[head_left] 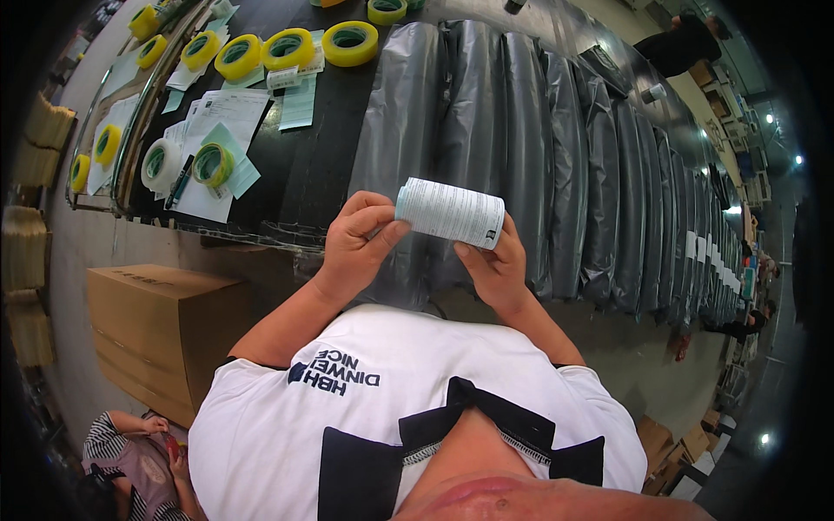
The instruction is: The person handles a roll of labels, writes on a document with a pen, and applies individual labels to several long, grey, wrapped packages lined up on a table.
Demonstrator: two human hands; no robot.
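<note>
Held in front of my chest is a small curled roll of printed paper labels, white outside with a pale blue-green edge at its left end. My left hand pinches that left end between thumb and fingers. The right end rests in my right hand, its thumb in front and the fingers partly hidden behind the paper. Just beyond my hands, long dark grey plastic-wrapped packages lie side by side on a black table.
Several yellow tape rolls and loose printed sheets lie on the table's left part, with a whitish tape roll and a dark pen. A large cardboard box stands at left, near a seated person.
</note>
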